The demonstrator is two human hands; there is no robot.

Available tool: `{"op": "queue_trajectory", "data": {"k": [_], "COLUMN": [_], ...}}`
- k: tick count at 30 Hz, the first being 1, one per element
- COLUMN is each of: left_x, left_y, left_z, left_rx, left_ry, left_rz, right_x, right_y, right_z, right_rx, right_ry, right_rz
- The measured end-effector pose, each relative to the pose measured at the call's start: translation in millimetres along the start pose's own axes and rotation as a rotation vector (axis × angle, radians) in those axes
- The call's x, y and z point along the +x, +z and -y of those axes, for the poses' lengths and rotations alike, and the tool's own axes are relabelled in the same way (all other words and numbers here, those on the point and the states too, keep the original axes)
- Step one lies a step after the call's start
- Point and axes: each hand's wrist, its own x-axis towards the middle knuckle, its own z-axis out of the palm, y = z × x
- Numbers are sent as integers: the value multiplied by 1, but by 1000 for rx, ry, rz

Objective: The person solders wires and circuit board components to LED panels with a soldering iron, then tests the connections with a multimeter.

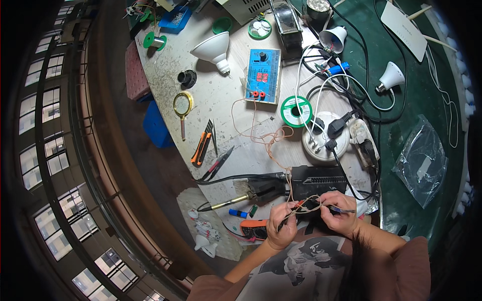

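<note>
Both my hands are in front of my body at the bench's near edge. My left hand [282, 224] is closed, its fingertips pinching looped pinkish wires [289, 176]; a dark thin piece shows at its fingers. Closed too is my right hand [339, 214], with a thin black pen-like rod [342, 209] sticking out between its fingers. Loops of wire span the gap between the hands, beside small red and black parts too small to make out. The wires trail up to the red sockets of a blue meter box [263, 75] with a lit red display.
Just beyond my hands lies a black box-shaped device [321, 181]. A soldering iron [228, 201] and an orange multimeter [254, 229] lie left. Further off are a utility knife [202, 148], a magnifier [183, 105], a solder spool [296, 111] and a round white socket block [326, 145] with tangled cords.
</note>
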Motion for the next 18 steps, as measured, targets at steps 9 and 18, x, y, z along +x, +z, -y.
{"op": "queue_trajectory", "data": {"k": [9,18], "left_x": [-9,-7], "left_y": [-2,4], "left_z": [9,2], "left_rx": [-86,-132], "left_ry": [-30,-48], "left_rz": [85,-66], "right_x": [-1,1], "right_y": [-1,0], "right_z": [-1,2], "right_rx": [15,-14], "right_ry": [24,10], "right_rz": [35,29]}}
